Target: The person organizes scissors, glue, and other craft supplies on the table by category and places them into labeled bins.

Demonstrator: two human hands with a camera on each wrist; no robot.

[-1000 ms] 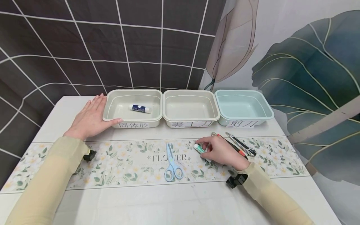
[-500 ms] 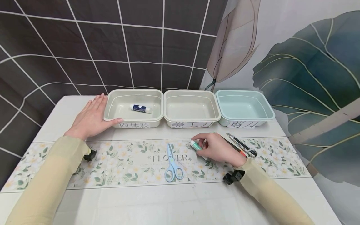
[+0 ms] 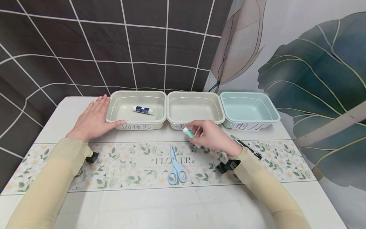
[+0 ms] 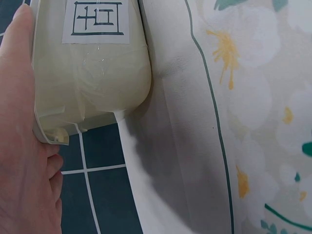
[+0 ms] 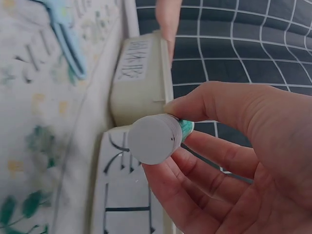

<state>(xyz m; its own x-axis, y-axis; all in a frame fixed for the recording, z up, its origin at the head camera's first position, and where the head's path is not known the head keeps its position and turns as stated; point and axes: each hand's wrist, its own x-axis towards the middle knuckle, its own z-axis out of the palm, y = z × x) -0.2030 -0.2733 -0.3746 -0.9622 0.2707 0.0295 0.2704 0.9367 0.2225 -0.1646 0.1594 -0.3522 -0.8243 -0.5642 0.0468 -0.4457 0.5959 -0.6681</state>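
My left hand [image 3: 92, 119] rests against the left side of the left cream bin [image 3: 121, 111], fingers straight and thumb along the front rim; the left wrist view shows the hand [image 4: 22, 122] beside the bin wall [image 4: 97, 73]. Inside that bin lies a navy and white glue stick [image 3: 143, 110]. My right hand [image 3: 211, 136] pinches a green and white glue stick [image 3: 188, 132] just in front of the middle cream bin [image 3: 194, 109]. In the right wrist view, the glue stick's white round end [image 5: 153, 140] faces the camera, between thumb and fingers.
A pale blue bin [image 3: 248, 109] stands at the right of the row; all the bins carry front labels. Blue scissors [image 3: 175, 168] lie on the flowered table strip. A utility knife [image 3: 248, 148] lies partly hidden behind the right wrist. A dark gridded cloth [image 3: 143, 44] hangs behind.
My right hand has lifted the green glue stick and moved left and away from me, toward the middle bin. The red and black tool beside the utility knife is now hidden. My left hand stays put.
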